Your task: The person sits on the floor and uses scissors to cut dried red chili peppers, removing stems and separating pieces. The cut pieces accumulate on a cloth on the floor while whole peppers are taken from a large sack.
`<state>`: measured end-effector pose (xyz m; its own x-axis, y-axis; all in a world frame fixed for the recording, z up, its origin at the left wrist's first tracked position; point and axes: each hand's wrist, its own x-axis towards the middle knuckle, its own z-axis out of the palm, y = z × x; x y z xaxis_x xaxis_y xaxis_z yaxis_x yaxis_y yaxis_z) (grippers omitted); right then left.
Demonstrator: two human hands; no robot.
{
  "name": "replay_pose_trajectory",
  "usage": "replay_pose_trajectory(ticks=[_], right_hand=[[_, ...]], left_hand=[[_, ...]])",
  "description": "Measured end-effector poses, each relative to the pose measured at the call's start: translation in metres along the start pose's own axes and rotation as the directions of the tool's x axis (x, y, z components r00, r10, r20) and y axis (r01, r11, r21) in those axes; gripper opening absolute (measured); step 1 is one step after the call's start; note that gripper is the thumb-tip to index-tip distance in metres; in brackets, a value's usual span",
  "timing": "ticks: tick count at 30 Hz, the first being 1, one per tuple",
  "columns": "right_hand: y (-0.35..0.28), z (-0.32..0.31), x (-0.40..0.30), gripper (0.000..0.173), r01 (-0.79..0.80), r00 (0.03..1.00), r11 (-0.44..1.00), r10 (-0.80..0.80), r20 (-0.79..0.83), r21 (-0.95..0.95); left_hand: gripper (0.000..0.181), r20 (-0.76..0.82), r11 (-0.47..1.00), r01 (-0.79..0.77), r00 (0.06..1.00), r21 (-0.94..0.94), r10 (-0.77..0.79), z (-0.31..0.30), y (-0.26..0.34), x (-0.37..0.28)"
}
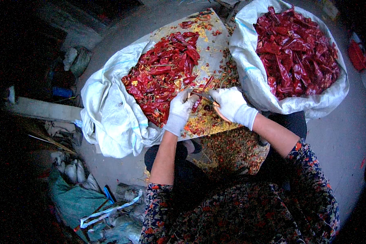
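White knit gloves cover both of my hands. In my right hand (230, 102) is a pair of scissors (205, 96) with orange-lined handles, its blades pointing left. My left hand (183, 102) meets the blade tips, fingers pinched on a dried red chili (197, 103) partly hidden by the glove and blades. Just beyond, a pile of dried red chilies (167, 65) spills from the mouth of a white woven sack (113, 103) lying on a low board (212, 50). Yellow seeds (207, 120) and red scraps litter the board's near edge.
To the right stands an open white woven sack (259, 70) full of dried red chilies (296, 55). Stems and scraps (231, 149) cover the floor between my knees. A green sack (76, 198) and clear plastic bags (125, 228) lie at lower left. Another tool (202, 13) rests at the board's far end.
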<state>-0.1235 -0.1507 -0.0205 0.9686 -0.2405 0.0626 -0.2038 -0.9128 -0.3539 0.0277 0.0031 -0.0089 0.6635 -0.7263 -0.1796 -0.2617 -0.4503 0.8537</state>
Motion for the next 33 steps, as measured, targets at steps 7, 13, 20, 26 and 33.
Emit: replay_pose_trajectory(ticks=[7, 13, 20, 26, 33], right_hand=[[0.017, 0.033, 0.012, 0.032, -0.133, 0.962, 0.850, 0.234, -0.139, 0.511], [0.044, 0.039, 0.020, 0.027, -0.230, 0.958, 0.835, 0.285, -0.034, 0.500], [0.066, 0.048, 0.032, 0.036, -0.228, 0.919, 0.508, 0.395, 0.011, 0.831], [0.042, 0.024, 0.027, 0.024, -0.237, 0.917, 0.383, 0.392, 0.075, 0.893], [0.060, -0.003, 0.025, 0.032, -0.251, 0.902, 0.556, 0.432, -0.018, 0.793]], left_hand=[[0.059, -0.216, 0.991, 0.023, 0.975, -0.135, -0.052, -0.003, -0.033, 0.025], [0.054, -0.178, 0.921, 0.132, 0.982, 0.367, -0.069, -0.021, -0.029, 0.049], [0.048, 0.081, 0.702, -0.100, 0.995, 0.705, 0.061, 0.030, -0.065, 0.078], [0.042, 0.079, 0.639, -0.091, 0.996, 0.764, 0.047, 0.038, -0.087, 0.078], [0.040, 0.012, 0.796, -0.036, 0.999, 0.604, 0.036, 0.016, -0.056, 0.088]])
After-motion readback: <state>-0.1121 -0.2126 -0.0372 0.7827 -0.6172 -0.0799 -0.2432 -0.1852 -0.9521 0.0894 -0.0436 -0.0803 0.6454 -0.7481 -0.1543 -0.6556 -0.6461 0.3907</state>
